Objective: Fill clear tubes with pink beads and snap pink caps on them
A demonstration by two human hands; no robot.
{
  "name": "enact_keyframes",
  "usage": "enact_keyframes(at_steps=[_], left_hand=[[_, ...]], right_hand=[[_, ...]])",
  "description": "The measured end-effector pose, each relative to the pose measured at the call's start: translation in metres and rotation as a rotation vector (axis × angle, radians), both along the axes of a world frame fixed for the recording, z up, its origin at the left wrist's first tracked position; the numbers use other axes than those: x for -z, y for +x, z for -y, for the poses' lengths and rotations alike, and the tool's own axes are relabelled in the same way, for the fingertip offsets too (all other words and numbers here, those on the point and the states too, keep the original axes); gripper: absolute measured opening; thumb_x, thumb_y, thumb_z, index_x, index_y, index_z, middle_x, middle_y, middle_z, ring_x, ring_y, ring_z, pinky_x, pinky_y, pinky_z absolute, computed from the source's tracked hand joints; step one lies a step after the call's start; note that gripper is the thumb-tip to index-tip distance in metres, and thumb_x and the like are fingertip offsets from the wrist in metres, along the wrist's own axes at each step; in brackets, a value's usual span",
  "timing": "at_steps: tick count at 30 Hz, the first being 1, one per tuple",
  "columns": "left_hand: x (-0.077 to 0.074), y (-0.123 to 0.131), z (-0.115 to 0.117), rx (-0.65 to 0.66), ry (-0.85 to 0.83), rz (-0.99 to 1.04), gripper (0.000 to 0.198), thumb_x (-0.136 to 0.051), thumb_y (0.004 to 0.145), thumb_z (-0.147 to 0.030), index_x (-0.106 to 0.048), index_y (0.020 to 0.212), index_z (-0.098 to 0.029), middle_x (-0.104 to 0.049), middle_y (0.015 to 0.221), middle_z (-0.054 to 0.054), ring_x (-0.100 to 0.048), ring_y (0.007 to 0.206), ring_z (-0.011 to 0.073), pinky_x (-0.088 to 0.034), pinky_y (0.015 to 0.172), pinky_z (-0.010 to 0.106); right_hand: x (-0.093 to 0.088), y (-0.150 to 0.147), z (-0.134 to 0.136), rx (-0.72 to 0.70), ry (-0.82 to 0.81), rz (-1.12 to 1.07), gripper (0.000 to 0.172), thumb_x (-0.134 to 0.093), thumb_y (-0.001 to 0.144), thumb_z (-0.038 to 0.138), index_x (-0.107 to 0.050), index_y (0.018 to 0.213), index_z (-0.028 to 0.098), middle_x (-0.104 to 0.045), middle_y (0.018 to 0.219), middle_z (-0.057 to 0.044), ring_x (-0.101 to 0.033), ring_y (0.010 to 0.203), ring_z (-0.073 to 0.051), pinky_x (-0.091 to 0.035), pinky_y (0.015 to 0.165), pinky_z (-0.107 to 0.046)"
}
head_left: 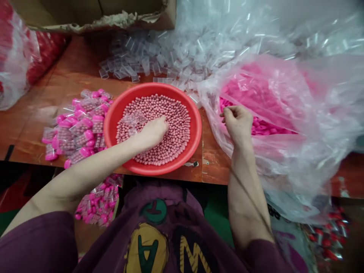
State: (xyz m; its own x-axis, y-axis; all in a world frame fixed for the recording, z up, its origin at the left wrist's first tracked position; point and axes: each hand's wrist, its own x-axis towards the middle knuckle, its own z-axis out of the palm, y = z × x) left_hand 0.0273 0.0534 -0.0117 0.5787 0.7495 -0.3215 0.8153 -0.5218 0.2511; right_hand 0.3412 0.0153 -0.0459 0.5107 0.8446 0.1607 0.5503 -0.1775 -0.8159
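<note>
My left hand [156, 131] is down in a red plastic basin [196, 125], its fingers curled against the small pink beads [170, 148]. Whatever those fingers hold is hidden beneath the hand. Clear plastic containers [133, 120] lie on the beads beside my left wrist. On the right, my right hand [238, 123] is at the mouth of a clear plastic bag [216, 113] full of bright pink caps [265, 127]. Its thumb and fingers are drawn together near the caps, and I cannot make out anything between them.
Left of the basin lies a pile of bead-filled bottles [74, 129] with pink caps. Many clear containers [145, 62] spread along the back. A cardboard box [167, 17] stands behind, and a bag of red pieces [34, 53] is far left. More capped bottles [98, 203] are below the table edge.
</note>
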Motion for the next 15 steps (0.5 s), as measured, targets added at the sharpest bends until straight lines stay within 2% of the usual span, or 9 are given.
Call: enact_keyframes(at_steps=[2,3,5,8,11,13,15], left_hand=[[0.005,0.018,0.004,0.019,-0.010,-0.010,0.039,-0.042,0.105,-0.001,-0.079,0.109,-0.012,-0.076,0.130,0.020,-0.075,0.113,0.0269,-0.056,0.098,0.035],[0.010,0.027,0.005,0.002,-0.028,0.049,0.037,-0.043,0.103,0.000,-0.078,0.106,-0.012,-0.075,0.129,0.019,-0.075,0.111,0.0267,-0.056,0.097,0.036],[0.021,0.042,0.007,-0.057,-0.096,0.233,0.030,-0.051,0.097,0.002,-0.076,0.098,-0.013,-0.075,0.124,0.018,-0.074,0.110,0.0270,-0.056,0.101,0.038],[0.033,0.058,0.003,-0.154,-0.232,0.493,0.018,-0.065,0.089,0.000,-0.076,0.091,-0.014,-0.077,0.113,0.014,-0.073,0.109,0.0257,-0.058,0.105,0.040],[0.031,0.061,0.001,-0.271,-0.443,0.717,0.018,-0.074,0.088,-0.007,-0.082,0.102,-0.013,-0.080,0.104,0.006,-0.074,0.096,0.0169,-0.061,0.101,0.035],[0.022,0.053,0.002,-0.372,-0.662,0.968,0.022,-0.082,0.086,-0.011,-0.086,0.108,-0.013,-0.081,0.102,0.003,-0.074,0.092,0.0125,-0.060,0.101,0.031],[0.011,0.039,0.005,-0.463,-0.853,1.163,0.021,-0.088,0.086,-0.016,-0.088,0.107,-0.015,-0.082,0.102,0.003,-0.074,0.092,0.0113,-0.060,0.095,0.028]], right_hand=[[0.018,0.039,-0.012,0.044,-0.142,0.156,0.011,-0.069,0.091,0.029,-0.071,0.081,0.024,-0.077,0.078,-0.006,-0.069,0.080,-0.024,-0.064,0.097,-0.047],[0.028,0.051,-0.017,0.041,-0.199,0.200,0.012,-0.071,0.088,0.027,-0.068,0.077,0.024,-0.078,0.080,-0.009,-0.071,0.084,-0.026,-0.063,0.101,-0.049],[0.047,0.060,-0.027,0.023,-0.272,0.253,0.019,-0.073,0.083,0.022,-0.059,0.072,0.027,-0.078,0.083,-0.011,-0.073,0.090,-0.029,-0.061,0.106,-0.052],[0.069,0.056,-0.034,0.077,-0.178,0.207,0.029,-0.077,0.077,0.017,-0.052,0.070,0.031,-0.070,0.076,-0.005,-0.067,0.087,-0.026,-0.057,0.106,-0.050],[0.077,0.056,-0.028,0.183,-0.023,0.095,0.034,-0.082,0.076,0.017,-0.053,0.076,0.034,-0.060,0.072,0.002,-0.056,0.079,-0.020,-0.054,0.097,-0.041],[0.076,0.058,-0.016,0.219,0.036,0.044,0.040,-0.086,0.076,0.020,-0.051,0.081,0.036,-0.057,0.073,0.004,-0.051,0.074,-0.018,-0.051,0.086,-0.039],[0.073,0.056,-0.004,0.207,0.089,-0.035,0.041,-0.090,0.080,0.031,-0.050,0.088,0.038,-0.059,0.071,0.004,-0.049,0.066,-0.018,-0.047,0.071,-0.039]])
